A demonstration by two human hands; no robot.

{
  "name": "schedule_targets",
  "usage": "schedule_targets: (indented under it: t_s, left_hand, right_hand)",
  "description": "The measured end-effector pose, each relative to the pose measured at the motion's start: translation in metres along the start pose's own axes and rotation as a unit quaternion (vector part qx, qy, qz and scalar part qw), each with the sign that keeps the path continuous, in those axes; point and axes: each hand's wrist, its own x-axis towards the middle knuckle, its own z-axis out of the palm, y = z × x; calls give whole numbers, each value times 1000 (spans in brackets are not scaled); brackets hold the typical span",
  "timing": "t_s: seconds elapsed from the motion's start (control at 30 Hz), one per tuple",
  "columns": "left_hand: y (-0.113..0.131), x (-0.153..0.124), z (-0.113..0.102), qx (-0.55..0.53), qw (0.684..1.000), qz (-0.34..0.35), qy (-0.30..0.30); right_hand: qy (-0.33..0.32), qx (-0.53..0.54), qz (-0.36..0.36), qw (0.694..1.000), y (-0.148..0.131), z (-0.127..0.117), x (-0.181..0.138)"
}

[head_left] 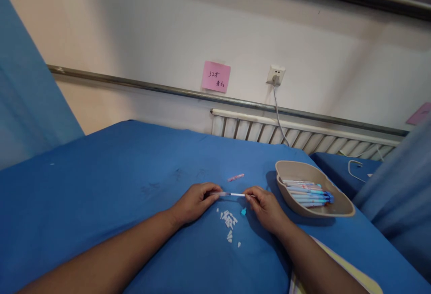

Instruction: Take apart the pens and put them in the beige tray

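Over the blue-covered table, my left hand (197, 200) pinches a pale, translucent pen barrel (222, 194). My right hand (266, 206) grips the far end of a thin white pen refill (237, 195), which lines up with the barrel and meets it at a dark tip. Whether the refill sits inside the barrel, I cannot tell. Below the hands lie several small white pieces (229, 219), loosely scattered. A bright turquoise piece (243, 212) rests near my right fingers. Just beyond the hands is a small pink patterned piece (235, 177).
To the right stands a beige basket (340, 206) with several pens (306, 193) in it. A yellow-edged flat item (350, 262) lies under my right forearm. Behind the table are a white radiator (235, 128) and a plugged-in cable (277, 105). Blue curtains (30, 83) hang at both sides.
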Motion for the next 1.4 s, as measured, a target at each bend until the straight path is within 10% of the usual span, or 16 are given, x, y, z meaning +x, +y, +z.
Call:
schedule_targets:
  t_s: [0.4, 0.77, 0.93, 1.1, 1.4]
  left_hand:
    - [21, -11, 23, -31, 998, 26, -56]
    - [29, -13, 21, -24, 996, 47, -68]
    - [8, -1, 22, -123, 992, -39, 2]
    - [-11, 12, 24, -242, 966, -75, 50]
    - [-11, 11, 20, -285, 953, -96, 31]
  right_hand:
    - [-86, 176, 7, 981, -42, 13, -15]
    - [1, 288, 41, 957, -34, 15, -9]
    - [69, 100, 35, 992, 2, 14, 7]
    - [1, -129, 43, 991, 14, 25, 23]
    - [-21, -225, 43, 973, 2, 26, 34]
